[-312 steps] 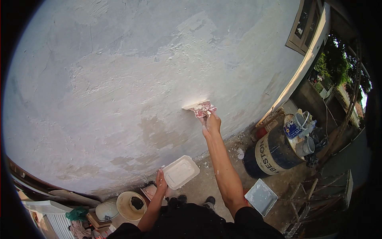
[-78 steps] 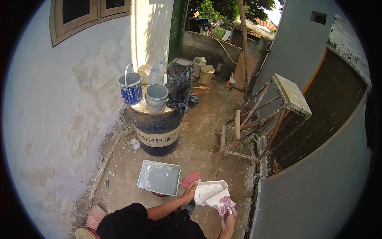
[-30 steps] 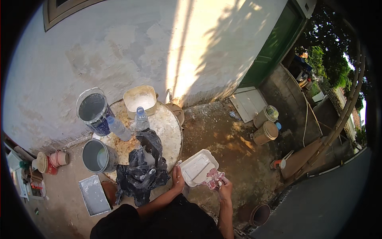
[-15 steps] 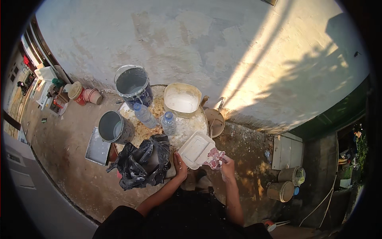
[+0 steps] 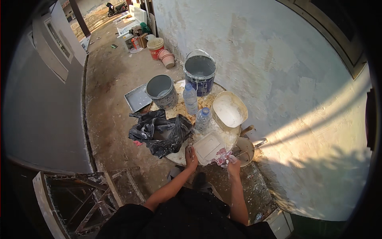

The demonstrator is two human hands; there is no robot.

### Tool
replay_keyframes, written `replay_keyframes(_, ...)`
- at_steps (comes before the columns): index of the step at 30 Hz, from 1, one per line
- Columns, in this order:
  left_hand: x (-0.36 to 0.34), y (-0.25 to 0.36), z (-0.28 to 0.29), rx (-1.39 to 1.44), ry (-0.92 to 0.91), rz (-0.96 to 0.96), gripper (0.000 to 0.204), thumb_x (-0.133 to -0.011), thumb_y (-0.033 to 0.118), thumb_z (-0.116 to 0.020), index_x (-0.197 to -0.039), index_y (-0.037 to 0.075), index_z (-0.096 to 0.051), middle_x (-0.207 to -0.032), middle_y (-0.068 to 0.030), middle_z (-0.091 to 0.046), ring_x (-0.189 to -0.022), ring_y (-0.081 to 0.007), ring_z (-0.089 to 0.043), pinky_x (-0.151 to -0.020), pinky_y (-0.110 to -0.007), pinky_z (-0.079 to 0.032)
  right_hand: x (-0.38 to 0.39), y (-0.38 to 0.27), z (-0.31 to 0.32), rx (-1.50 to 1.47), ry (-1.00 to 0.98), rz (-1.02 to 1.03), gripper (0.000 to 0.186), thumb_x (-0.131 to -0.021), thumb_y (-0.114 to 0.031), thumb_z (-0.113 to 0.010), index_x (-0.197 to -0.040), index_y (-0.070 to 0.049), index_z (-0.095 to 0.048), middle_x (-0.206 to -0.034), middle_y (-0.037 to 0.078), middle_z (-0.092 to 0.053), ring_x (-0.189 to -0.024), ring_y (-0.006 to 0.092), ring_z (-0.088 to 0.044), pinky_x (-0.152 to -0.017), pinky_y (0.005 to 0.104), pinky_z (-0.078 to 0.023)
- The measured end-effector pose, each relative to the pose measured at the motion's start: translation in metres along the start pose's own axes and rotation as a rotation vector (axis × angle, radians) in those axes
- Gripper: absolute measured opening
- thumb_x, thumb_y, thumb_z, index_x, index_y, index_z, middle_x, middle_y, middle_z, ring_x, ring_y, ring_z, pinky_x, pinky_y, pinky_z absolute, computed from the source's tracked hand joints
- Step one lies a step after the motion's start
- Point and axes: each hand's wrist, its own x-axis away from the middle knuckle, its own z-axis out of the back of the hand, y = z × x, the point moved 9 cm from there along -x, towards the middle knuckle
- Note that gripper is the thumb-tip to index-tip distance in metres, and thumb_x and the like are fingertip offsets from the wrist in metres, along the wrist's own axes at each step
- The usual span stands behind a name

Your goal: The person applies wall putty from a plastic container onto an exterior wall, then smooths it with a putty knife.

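On the near edge of a round, paint-stained table top [image 5: 181, 112], a shallow white rectangular plastic tray [image 5: 207, 145] lies tilted. My left hand [image 5: 191, 158] grips its left edge. My right hand [image 5: 234, 167] is closed on a red-and-white patterned cloth [image 5: 221, 156], which touches the tray's near right corner. Left of my left hand, a crumpled black plastic bag [image 5: 159, 135] stands with its mouth open. Beyond the tray are two clear plastic bottles, one uncapped-looking bottle [image 5: 203, 118] nearer and another bottle [image 5: 190, 97] behind, and a cream plastic tub [image 5: 230, 110] with white residue.
Two paint-smeared buckets, a grey bucket [image 5: 162, 93] and a blue one [image 5: 200, 75], stand at the far side, beside a grey paint tray [image 5: 138, 98]. A wall [image 5: 278, 79] rises on the right. A wooden frame [image 5: 79, 199] is at lower left.
My view has swung to the right side of the table's surroundings shifting, with the walkway now ahead. Both hands keep their hold; the cloth stays at the tray's corner.
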Motion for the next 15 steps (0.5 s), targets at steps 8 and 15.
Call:
replay_keyframes(8,0.018,0.020,0.010,-0.134,0.115,-0.033,0.051,-0.094,0.034,-0.056,-0.125,-0.005,-0.042,-0.120,-0.0180,-0.051,-0.102,-0.0232,-0.053,-0.092,-0.032,-0.040,-0.032,0.014,0.013,0.061,-0.087,0.028,0.028,-0.086,0.006,-0.044,-0.109,0.008,-0.058,-0.096,0.010,-0.065,-0.077,0.0156,-0.064,-0.059,0.0284,-0.056)
replay_keyframes(15,0.026,0.024,0.042,0.034,-0.018,-0.074,0.056,-0.091,0.019,-0.061,-0.132,-0.004,-0.030,-0.124,-0.0198,-0.050,-0.112,-0.0248,-0.052,-0.095,-0.033,-0.041,-0.020,0.014,0.015,-0.066,-0.089,-0.081,0.028,-0.088,0.004,-0.045,-0.113,0.006,-0.056,-0.095,0.010,-0.065,-0.075,0.0163,-0.064,-0.058,0.0276,-0.056)
